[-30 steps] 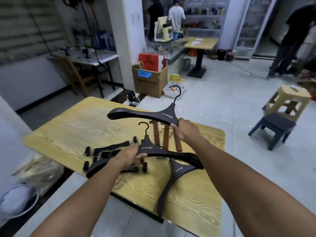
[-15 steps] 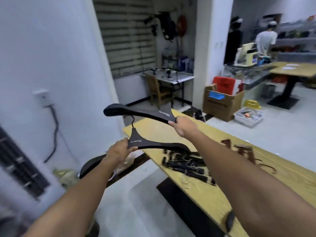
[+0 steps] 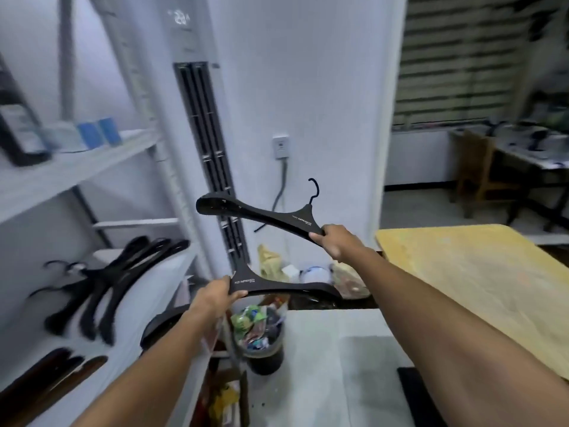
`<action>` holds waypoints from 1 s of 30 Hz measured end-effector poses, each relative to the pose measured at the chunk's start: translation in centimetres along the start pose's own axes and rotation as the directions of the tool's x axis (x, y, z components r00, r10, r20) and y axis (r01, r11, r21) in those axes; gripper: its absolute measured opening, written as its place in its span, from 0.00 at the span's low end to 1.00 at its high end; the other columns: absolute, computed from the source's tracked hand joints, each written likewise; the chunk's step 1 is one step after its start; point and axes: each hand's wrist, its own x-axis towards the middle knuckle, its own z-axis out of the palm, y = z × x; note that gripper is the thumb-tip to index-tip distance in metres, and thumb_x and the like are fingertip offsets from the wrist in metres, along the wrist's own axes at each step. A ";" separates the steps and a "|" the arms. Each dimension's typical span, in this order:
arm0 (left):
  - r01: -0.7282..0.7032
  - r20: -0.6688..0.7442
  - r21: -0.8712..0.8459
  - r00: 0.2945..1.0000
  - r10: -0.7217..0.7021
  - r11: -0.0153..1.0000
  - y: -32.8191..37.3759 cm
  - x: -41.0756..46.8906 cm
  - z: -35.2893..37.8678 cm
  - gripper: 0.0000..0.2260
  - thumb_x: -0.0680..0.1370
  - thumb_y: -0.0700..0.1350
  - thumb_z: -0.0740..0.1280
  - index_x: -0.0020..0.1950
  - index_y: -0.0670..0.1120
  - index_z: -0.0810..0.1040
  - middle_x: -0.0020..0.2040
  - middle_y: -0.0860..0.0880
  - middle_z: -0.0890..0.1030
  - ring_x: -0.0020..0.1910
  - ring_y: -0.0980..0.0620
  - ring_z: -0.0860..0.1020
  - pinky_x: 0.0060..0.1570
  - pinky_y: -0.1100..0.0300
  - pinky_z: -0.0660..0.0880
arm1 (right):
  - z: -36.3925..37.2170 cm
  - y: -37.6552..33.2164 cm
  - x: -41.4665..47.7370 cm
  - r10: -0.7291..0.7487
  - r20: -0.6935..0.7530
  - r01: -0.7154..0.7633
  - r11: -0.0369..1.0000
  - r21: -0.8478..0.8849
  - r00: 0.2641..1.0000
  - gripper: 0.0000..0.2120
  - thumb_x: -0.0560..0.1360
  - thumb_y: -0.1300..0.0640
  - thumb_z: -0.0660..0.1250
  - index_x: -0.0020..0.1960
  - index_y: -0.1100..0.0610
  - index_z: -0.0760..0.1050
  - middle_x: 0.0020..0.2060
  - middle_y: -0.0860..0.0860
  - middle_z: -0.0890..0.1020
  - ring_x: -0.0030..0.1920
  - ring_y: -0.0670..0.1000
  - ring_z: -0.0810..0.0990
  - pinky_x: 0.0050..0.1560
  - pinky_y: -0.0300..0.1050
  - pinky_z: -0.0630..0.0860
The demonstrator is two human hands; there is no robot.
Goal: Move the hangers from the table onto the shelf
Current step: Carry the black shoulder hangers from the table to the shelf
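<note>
The upper hanger, black with its hook up, hangs in the air, gripped near the neck by the right hand. The lower hanger is pinched at its middle by the left hand (one arm runs behind the forearm). This looks like the carry. Next, both need lowering onto the shelf beside the pile, away from the table.

My left hand pinches the lower black hanger at its neck, right hand grips the upper black hanger. Shelf at left holds more hangers, table at right.
</note>
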 end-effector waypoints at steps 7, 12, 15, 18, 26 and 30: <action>0.299 -0.077 -0.065 0.950 -0.303 0.952 -8.6 -7.9 -0.7 0.21 0.76 0.62 0.62 0.57 0.46 0.71 0.55 0.46 0.79 0.53 0.46 0.78 0.49 0.54 0.73 | 6.4 -9.7 1.5 -0.304 0.212 0.320 0.946 -0.044 0.929 0.19 0.80 0.42 0.55 0.50 0.58 0.71 0.52 0.55 0.77 0.54 0.59 0.77 0.50 0.48 0.70; 0.451 -0.159 -0.150 0.867 -0.471 0.880 -13.0 -16.0 -1.1 0.21 0.76 0.62 0.62 0.61 0.48 0.72 0.59 0.48 0.78 0.58 0.47 0.77 0.52 0.55 0.73 | 11.4 -16.2 -0.5 -0.471 0.358 0.516 0.856 -0.038 0.807 0.21 0.80 0.42 0.55 0.58 0.59 0.73 0.58 0.58 0.77 0.58 0.59 0.76 0.53 0.49 0.70; 0.543 -0.175 -0.213 0.797 -0.578 0.812 -15.0 -21.4 -0.6 0.20 0.76 0.60 0.64 0.61 0.48 0.73 0.58 0.49 0.80 0.58 0.48 0.78 0.52 0.56 0.73 | 14.3 -19.7 -2.6 -0.524 0.425 0.585 0.811 -0.018 0.738 0.21 0.80 0.41 0.55 0.54 0.58 0.73 0.55 0.58 0.79 0.55 0.60 0.77 0.54 0.50 0.73; 0.640 -0.153 -0.196 0.728 -0.668 0.743 -16.8 -26.1 0.2 0.18 0.76 0.60 0.63 0.56 0.47 0.73 0.54 0.49 0.80 0.54 0.48 0.79 0.48 0.57 0.72 | 16.7 -22.1 -5.2 -0.569 0.464 0.648 0.762 -0.013 0.679 0.20 0.80 0.40 0.55 0.51 0.57 0.71 0.53 0.57 0.79 0.53 0.59 0.77 0.60 0.54 0.72; 0.729 -0.166 -0.218 0.628 -0.760 0.649 -21.7 -34.6 0.0 0.25 0.77 0.61 0.61 0.68 0.48 0.68 0.62 0.47 0.77 0.61 0.47 0.76 0.57 0.54 0.73 | 20.4 -26.8 -10.0 -0.608 0.476 0.707 0.706 -0.043 0.636 0.24 0.80 0.40 0.54 0.62 0.59 0.72 0.60 0.57 0.76 0.59 0.59 0.76 0.55 0.49 0.71; 0.778 -0.171 -0.218 0.564 -0.808 0.589 -24.1 -39.2 -0.4 0.23 0.77 0.61 0.60 0.65 0.46 0.69 0.59 0.46 0.78 0.58 0.47 0.77 0.55 0.54 0.74 | 22.0 -30.6 -13.5 -0.622 0.496 0.732 0.680 -0.042 0.606 0.25 0.81 0.42 0.53 0.64 0.60 0.71 0.62 0.58 0.75 0.61 0.60 0.75 0.59 0.50 0.71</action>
